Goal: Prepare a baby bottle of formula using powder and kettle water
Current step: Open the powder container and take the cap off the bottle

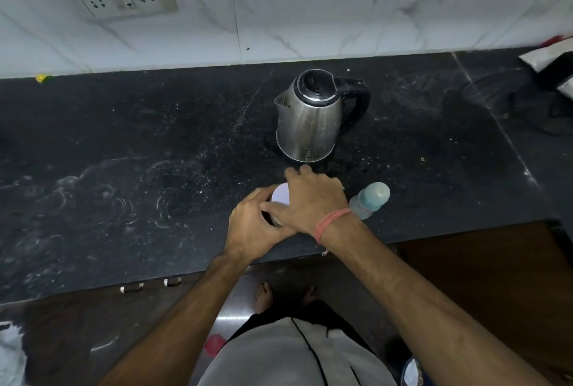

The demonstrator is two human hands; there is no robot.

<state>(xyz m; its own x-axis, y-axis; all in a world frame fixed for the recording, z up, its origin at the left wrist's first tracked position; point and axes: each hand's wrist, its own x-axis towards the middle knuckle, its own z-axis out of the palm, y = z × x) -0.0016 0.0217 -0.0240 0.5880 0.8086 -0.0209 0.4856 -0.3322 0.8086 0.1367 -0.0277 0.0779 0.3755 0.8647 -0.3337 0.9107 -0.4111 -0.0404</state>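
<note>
The left hand [252, 226] and right hand [310, 199] both curl around a white-lidded powder container [280, 194] near the front edge of the speckled black stone counter [124, 153]. A steel kettle [307, 115] stands at twelve o'clock, a capped clear baby bottle [370, 201] at three, below a white marble wall [341, 4].

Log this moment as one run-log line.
both hands on white-lidded container | kettle closed, behind | bottle capped, right | counter
</note>
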